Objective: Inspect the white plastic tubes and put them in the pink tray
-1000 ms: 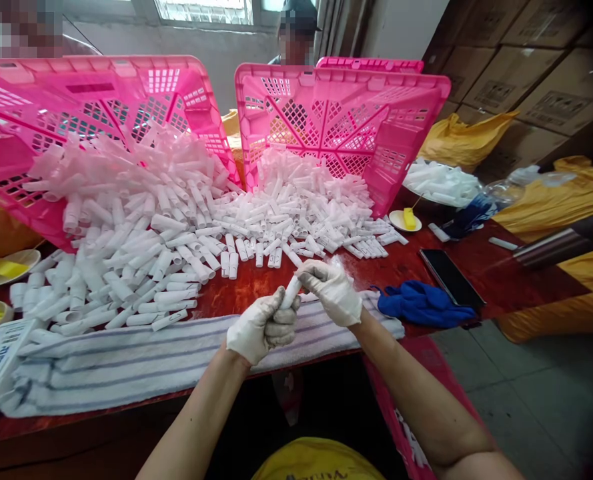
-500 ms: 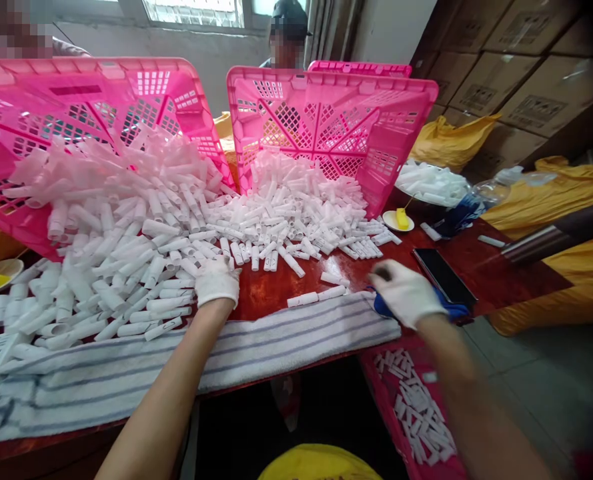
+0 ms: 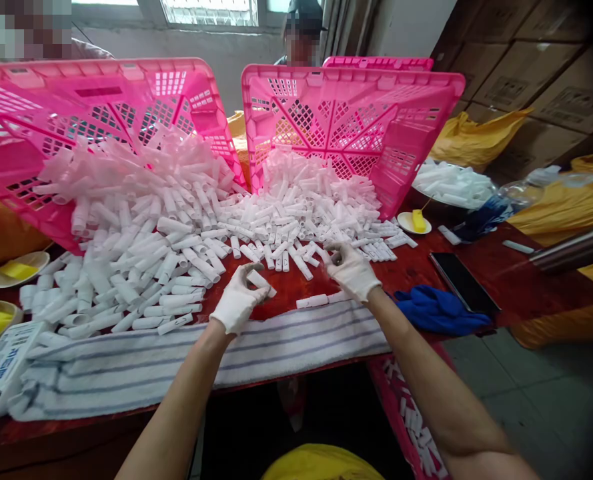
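My left hand (image 3: pixel 239 298), in a white glove with bare fingertips, pinches a short white tube (image 3: pixel 262 283) above the red table. To its right, my right hand (image 3: pixel 352 271) wears the same kind of glove. Its thumb and fingers close on the end of a small white tube (image 3: pixel 322 255) at the front of the pile; the grip is partly hidden. Large loose piles of white tubes (image 3: pixel 141 220) spread over the table. Near my right wrist, a white tube (image 3: pixel 312 301) lies by the striped towel (image 3: pixel 191 360).
Two pink crates (image 3: pixel 376 80) stand tipped behind the piles. At right are a phone (image 3: pixel 463 283), a blue cloth (image 3: pixel 439 312), a yellow block (image 3: pixel 418 221) on a dish and a bowl of tubes (image 3: pixel 453 183). A lower crate (image 3: pixel 396 420) holds tubes. Across the table is a person.
My left hand has drawn back from the pile with a tube in its fingers. My right hand has moved left from the blue cloth to the front of the pile. The view has shifted slightly.
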`<state>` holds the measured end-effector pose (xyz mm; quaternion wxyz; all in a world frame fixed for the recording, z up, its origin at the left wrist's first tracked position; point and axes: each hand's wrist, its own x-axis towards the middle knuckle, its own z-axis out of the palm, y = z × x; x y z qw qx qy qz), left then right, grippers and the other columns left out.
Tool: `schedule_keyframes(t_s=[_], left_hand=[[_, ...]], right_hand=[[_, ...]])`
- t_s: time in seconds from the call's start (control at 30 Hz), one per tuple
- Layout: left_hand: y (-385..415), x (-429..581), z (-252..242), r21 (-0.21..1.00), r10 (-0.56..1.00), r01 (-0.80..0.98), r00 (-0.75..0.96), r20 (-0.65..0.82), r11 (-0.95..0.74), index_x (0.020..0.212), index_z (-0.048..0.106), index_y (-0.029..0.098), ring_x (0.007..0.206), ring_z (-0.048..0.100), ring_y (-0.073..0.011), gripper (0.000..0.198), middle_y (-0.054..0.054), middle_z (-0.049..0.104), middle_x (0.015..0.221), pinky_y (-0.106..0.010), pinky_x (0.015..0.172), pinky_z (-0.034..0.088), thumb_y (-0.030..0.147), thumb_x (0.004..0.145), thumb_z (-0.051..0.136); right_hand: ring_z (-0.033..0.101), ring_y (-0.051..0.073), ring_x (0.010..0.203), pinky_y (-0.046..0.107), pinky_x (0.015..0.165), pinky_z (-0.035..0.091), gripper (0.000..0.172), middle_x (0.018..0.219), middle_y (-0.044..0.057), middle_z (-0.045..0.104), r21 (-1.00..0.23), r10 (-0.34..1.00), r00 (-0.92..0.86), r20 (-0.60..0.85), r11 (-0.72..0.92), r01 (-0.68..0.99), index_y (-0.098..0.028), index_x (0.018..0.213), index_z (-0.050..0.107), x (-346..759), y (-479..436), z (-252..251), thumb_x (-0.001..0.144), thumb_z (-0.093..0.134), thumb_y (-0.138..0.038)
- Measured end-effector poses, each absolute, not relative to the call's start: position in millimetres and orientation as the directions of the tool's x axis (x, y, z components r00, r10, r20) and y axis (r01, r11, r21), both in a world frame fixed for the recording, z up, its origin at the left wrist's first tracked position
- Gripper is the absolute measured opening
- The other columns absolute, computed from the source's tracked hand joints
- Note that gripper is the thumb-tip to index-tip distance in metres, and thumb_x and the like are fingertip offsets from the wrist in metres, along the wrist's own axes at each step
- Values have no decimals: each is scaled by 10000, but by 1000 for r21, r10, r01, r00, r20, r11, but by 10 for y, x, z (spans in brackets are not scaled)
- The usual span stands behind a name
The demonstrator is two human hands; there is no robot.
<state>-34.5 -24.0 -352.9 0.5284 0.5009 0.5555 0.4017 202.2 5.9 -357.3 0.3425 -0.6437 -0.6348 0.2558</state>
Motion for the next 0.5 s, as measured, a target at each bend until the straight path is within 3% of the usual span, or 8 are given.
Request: schedule_keyframes(t_s=[0.07,0.13,0.17,0.23,0.37,0.5], left_hand=[[-332,-260,-3410,940,962,-210,112,-250,269,1018,419,199,681,625,-138,504,5,603,777,-266,658,497,258,622,725],[-425,-165,-3303,864,944,-380,151,-295,331,926,399,200,693,628,-121,512,8,602,803,-253,686,500,199,571,767],[-467,-121,-3264,833,936,-426,174,-306,352,904,392,200,691,627,-115,521,9,599,806,-244,688,500,169,555,778],[-535,-45,-3222,782,927,-498,214,-308,375,894,386,202,692,626,-107,533,10,597,817,-230,689,498,134,548,786],[-626,73,-3257,708,939,-617,201,-280,343,917,393,212,720,619,-95,484,11,583,850,-207,689,481,200,618,772],[-703,150,-3358,808,948,-499,203,-243,314,985,447,189,592,538,-70,377,13,546,756,-188,550,405,386,749,664]], right_hand=[[510,97,547,220,519,433,337,702,-29,541,-960,989,104,104,72,272,-193,998,492,1903,-108,-3500,706,604,-319],[471,71,493,187,459,389,389,659,-62,507,-992,994,88,68,77,-101,-204,969,474,1746,-236,-3406,638,660,-286],[460,64,481,177,445,374,402,649,-71,501,-977,996,73,55,68,-202,-208,976,471,1669,-280,-3362,628,664,-262],[465,61,485,171,438,373,386,661,-72,511,-950,996,84,40,64,-306,-208,975,472,1537,-328,-3298,630,646,-218],[503,78,535,190,465,419,358,716,-46,543,-932,980,192,44,110,-346,-200,923,469,1379,-324,-3286,610,640,-176],[497,84,543,205,467,422,350,771,-22,556,-927,947,309,89,191,-321,-217,905,466,1347,-298,-3307,624,673,-210]])
